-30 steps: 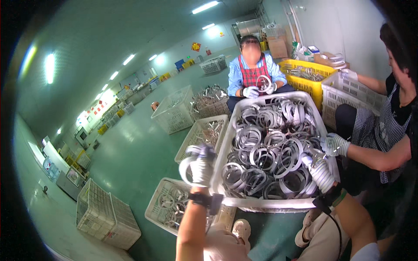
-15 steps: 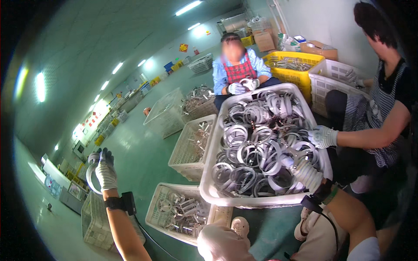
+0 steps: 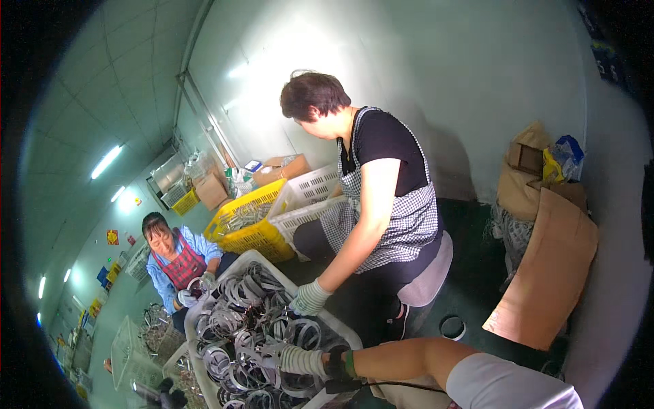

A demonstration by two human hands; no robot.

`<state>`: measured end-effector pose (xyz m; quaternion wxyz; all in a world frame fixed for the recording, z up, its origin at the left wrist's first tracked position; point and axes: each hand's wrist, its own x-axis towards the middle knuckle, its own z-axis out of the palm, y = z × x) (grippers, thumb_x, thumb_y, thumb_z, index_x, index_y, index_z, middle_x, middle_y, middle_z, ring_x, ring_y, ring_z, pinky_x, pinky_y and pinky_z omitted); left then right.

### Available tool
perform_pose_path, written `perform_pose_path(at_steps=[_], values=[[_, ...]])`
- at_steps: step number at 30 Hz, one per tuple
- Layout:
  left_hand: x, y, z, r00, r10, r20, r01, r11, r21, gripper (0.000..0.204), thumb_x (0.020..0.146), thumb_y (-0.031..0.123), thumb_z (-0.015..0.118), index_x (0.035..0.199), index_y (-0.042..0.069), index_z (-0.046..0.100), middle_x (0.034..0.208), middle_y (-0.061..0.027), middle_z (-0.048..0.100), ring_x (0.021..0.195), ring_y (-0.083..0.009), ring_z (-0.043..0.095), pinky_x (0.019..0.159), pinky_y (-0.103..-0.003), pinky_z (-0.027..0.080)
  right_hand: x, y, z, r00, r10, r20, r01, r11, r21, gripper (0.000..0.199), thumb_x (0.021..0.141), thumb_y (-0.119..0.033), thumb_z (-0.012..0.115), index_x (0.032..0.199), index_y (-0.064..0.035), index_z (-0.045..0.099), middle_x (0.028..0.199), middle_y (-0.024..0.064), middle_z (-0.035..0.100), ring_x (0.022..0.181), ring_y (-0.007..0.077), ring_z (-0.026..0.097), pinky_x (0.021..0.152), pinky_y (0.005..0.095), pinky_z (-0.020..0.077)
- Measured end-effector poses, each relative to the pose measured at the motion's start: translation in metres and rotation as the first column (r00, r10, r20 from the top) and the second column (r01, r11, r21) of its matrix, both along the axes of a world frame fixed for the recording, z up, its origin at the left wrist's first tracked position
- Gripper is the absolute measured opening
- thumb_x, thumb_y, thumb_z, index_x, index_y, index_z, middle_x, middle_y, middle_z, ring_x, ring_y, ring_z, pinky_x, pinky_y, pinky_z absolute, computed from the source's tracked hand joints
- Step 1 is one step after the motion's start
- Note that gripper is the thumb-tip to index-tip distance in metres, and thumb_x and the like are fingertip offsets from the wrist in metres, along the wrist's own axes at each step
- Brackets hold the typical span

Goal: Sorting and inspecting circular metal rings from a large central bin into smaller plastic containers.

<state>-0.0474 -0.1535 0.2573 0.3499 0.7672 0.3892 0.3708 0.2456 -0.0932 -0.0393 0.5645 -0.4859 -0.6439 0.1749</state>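
A large white tub (image 3: 349, 334) is heaped with loose metal rings (image 3: 228, 320), shiny and grey, like ring clamps. My right hand (image 3: 300, 360), in a white ribbed glove, reaches into the near right part of the heap. Its fingers close on a metal ring there, though the fingertips partly blend into the pile. At the lower edge, left of the tub, my left hand (image 3: 163, 395) shows only as dark, blurred glove fingers, with a pale shape beside them; its grip is unclear. A co-worker's gloved hand (image 3: 310, 298) rests on the rings at the tub's right side.
One co-worker in a checked apron (image 3: 402, 218) sits at the right; another in a red plaid apron (image 3: 182, 266) handles rings across the tub. A yellow crate (image 3: 255, 240) and white crate (image 3: 300, 213) stand behind. Cardboard (image 3: 545, 273) leans right; a round black object (image 3: 452, 327) lies nearby.
My view has swung right and up, shifting the tub toward the lower left. My left hand, earlier raised with a metal ring, is now at the lower edge. My right hand remains at the rings.
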Motion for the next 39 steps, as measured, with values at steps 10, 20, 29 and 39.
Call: perform_pose_path(at_steps=[10, 20, 29, 39], values=[[0.043, 0.006, -0.061, 0.981, 0.006, -0.194, 0.024, 0.988, 0.154, 0.034, 0.098, 0.029, 0.05, 0.116, 0.002, 0.06, 0.082, -0.0046, 0.063, 0.067, -0.0084, 0.054, 0.06, -0.023, 0.044, 0.021, -0.027, 0.02, 0.969, -0.193, 0.153, 0.201, 0.979, -0.033, 0.025, 0.088, -0.024, 0.057, 0.105, -0.0063, 0.061, 0.09, 0.0165, 0.064, 0.078, 0.0326, 0.061, 0.07, 0.0388, 0.0492], [0.105, -0.043, -0.064, 0.956, 0.132, 0.262, -0.038, 0.941, -0.336, 0.028, 0.09, 0.03, 0.061, 0.072, 0.009, 0.058, 0.062, 0.0009, 0.052, 0.049, -0.0074, 0.044, 0.047, -0.023, 0.035, 0.015, -0.061, 0.058, 0.983, -0.159, 0.091, 0.171, 0.974, -0.15, 0.028, 0.09, -0.03, 0.053, 0.105, -0.0057, 0.057, 0.092, 0.0177, 0.064, 0.079, 0.0325, 0.062, 0.073, 0.0419, 0.0482], [0.102, -0.061, -0.067, 0.932, 0.051, 0.359, 0.108, 0.906, -0.409, 0.016, 0.089, 0.022, 0.061, 0.088, 0.007, 0.059, 0.072, -0.0027, 0.057, 0.055, -0.0098, 0.05, 0.052, -0.024, 0.041, 0.028, -0.012, -0.004, 0.773, -0.358, 0.523, 0.348, 0.93, 0.122, 0.011, 0.09, -0.016, 0.052, 0.097, -0.0071, 0.054, 0.089, 0.0073, 0.06, 0.077, 0.019, 0.056, 0.07, 0.0324, 0.0457], [0.113, -0.059, -0.089, 0.804, -0.023, 0.594, 0.333, 0.845, -0.419, 0.021, 0.087, 0.014, 0.062, 0.107, 0.004, 0.061, 0.083, -0.0067, 0.063, 0.062, -0.0124, 0.058, 0.058, -0.025, 0.049, -0.006, -0.055, 0.02, 0.361, -0.507, 0.783, 0.062, 0.85, 0.523, 0.022, 0.09, -0.008, 0.035, 0.104, -0.0034, 0.05, 0.075, 0.0032, 0.052, 0.058, 0.0117, 0.051, 0.054, 0.027, 0.0467]])
